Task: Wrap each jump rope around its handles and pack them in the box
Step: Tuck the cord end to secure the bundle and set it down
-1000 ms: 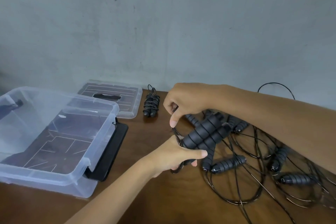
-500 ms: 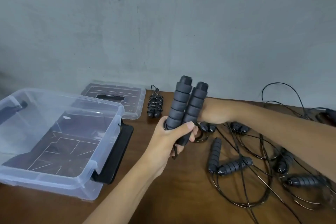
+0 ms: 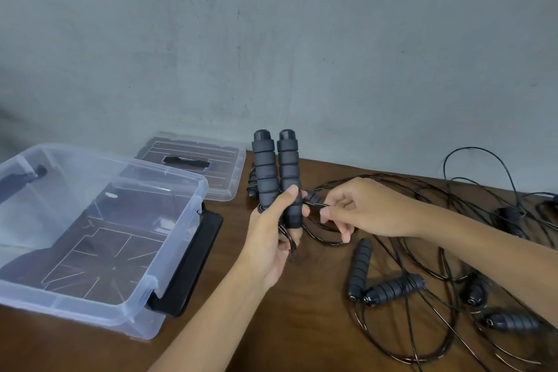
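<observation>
Sitting at the left end of the wooden table [image 3: 302,326] is a clear plastic box [image 3: 99,305], open at the top, with a black latch [image 3: 187,266] hanging down its right side. Its inside shows only the table through the clear floor. Behind the box, near the grey wall [image 3: 271,39], the clear lid [image 3: 196,166] lies flat with its black handle facing up.

To the right of the box, the left hand [image 3: 271,238] holds two black foam handles [image 3: 276,175] upright and side by side, touching each other. The fingers and thumb curl round their lower ends, and a loop of thin black rope [image 3: 315,205] hangs below the fist. Just behind the held handles, a wound-up rope bundle [image 3: 251,187] rests on the table, mostly hidden by them.

Right of the box and just beside the left hand, the right hand [image 3: 362,208] pinches that thin black rope between thumb and forefinger, close to the handles. The other fingers are loosely curled beneath.

Farther right of the box, loose ropes [image 3: 407,326] sprawl in tangled loops over the table. Among them lie two handles [image 3: 377,281] meeting at their ends, below the right forearm. More handles [image 3: 510,323] lie near the right edge, partly hidden by the arm.
</observation>
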`<action>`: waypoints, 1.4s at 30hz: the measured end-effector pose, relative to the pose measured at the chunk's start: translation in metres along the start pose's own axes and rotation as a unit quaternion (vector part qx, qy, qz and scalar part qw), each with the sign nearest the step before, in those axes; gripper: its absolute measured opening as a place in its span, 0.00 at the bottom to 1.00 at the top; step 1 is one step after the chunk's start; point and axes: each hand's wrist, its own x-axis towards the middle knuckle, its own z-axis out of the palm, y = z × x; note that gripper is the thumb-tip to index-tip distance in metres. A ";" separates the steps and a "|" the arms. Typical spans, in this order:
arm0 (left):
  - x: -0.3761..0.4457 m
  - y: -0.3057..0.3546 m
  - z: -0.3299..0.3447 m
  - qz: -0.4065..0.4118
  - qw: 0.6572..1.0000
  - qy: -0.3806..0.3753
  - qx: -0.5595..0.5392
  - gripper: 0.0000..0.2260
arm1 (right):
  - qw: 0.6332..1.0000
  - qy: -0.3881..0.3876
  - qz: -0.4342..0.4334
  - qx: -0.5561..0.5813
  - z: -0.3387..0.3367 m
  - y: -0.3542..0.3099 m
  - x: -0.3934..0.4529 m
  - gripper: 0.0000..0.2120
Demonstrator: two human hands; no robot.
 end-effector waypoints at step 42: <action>0.048 -0.008 -0.014 0.130 0.890 0.020 0.436 0.38 | 0.996 0.035 -0.082 -0.008 -0.036 -0.068 0.036 0.09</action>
